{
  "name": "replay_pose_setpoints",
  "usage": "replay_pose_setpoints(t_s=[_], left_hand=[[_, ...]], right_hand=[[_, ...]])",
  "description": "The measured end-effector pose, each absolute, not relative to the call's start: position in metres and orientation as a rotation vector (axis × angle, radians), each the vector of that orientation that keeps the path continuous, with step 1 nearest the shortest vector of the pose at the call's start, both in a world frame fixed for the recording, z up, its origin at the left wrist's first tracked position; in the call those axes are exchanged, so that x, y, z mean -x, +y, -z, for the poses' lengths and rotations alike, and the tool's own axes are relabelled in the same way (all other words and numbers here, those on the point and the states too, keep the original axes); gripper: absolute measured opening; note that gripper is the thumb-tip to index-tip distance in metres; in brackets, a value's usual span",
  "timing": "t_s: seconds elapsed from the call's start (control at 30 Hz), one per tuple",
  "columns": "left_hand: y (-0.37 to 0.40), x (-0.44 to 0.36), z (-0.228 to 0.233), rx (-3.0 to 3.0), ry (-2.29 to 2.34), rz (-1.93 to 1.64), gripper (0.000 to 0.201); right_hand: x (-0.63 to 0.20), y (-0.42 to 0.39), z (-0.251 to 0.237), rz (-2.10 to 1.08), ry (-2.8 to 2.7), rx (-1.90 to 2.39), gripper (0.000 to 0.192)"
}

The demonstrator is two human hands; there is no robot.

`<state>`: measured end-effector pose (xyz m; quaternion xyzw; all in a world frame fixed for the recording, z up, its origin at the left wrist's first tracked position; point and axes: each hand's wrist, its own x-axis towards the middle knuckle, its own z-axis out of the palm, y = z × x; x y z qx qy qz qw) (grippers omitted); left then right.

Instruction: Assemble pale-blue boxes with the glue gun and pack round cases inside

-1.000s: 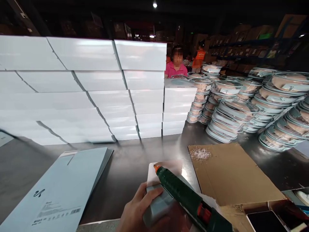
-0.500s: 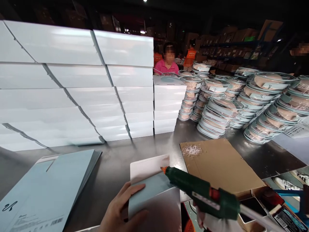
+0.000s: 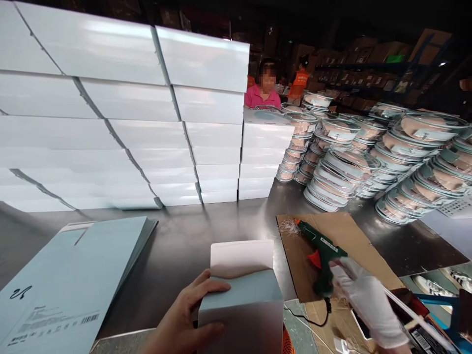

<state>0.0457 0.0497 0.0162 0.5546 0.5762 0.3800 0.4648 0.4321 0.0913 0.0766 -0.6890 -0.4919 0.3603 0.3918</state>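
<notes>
**Glue gun swung out over the cardboard sheet**

Since half a second ago your right hand has carried the green glue gun away from the box flap and out to about 2 o'clock of the box, so its nozzle now sits at the far left corner of the cardboard sheet, beside the patch of dried glue strands. That hand wears a white glove and is wrapped around the gun's grip, forearm reaching in from the lower right, wrist bent so the barrel points up and away to 11 o'clock. A black cable hangs from the butt of the gun.

Your left hand is bare and clamped on the pale blue box at the near edge of the worktop: thumb laid along the top edge, fingers curled against the left side. The box's white flap stands upright behind your thumb.

At 9 o'clock of the box lies a pile of flat blue cartons. At 12 o'clock rises a wall of stacked white boxes, and at 1 to 2 o'clock stand stacks of round lidded containers.
</notes>
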Motion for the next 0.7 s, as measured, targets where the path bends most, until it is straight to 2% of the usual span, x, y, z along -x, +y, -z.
replay_pose_setpoints(t_s=[0.1,0.13,0.17,0.2,0.27,0.33,0.4,0.5,0.6,0.7], left_hand=[[0.051,-0.05,-0.014,-1.351,1.42,-0.907,0.055],[0.051,-0.053,-0.014,-1.331,1.415,-0.916,0.053],[0.05,-0.057,-0.014,-1.3,1.401,-0.945,0.051],[0.049,-0.061,-0.014,-1.255,1.368,-1.002,0.047],[0.047,-0.071,-0.013,-1.125,1.249,-1.182,0.042],[0.046,-0.079,-0.013,-1.013,1.138,-1.356,0.045],[0.048,-0.081,-0.014,-1.013,1.111,-1.441,0.049],[0.054,-0.076,-0.016,-1.187,1.113,-1.358,0.047],[0.059,-0.069,-0.018,-1.268,1.088,-1.259,0.037],[0.061,-0.065,-0.024,-1.267,1.111,-1.226,0.028]], right_hand=[[-0.379,0.083,-0.079,-1.269,-1.34,1.373,0.112],[-0.362,0.081,-0.075,-1.429,-1.362,1.228,0.126],[-0.348,0.08,-0.069,-1.56,-1.378,1.103,0.132],[-0.338,0.079,-0.062,-1.627,-1.377,1.015,0.131],[-0.33,0.076,-0.047,-1.616,-1.408,0.943,0.11],[-0.334,0.074,-0.038,-1.456,-1.559,0.936,0.091],[-0.34,0.074,-0.037,-1.261,-1.792,0.934,0.09],[-0.344,0.079,-0.045,-1.13,-2.019,0.898,0.086],[-0.342,0.085,-0.051,-1.164,-2.046,0.87,0.071],[-0.342,0.088,-0.054,-1.199,-2.041,0.851,0.064]])
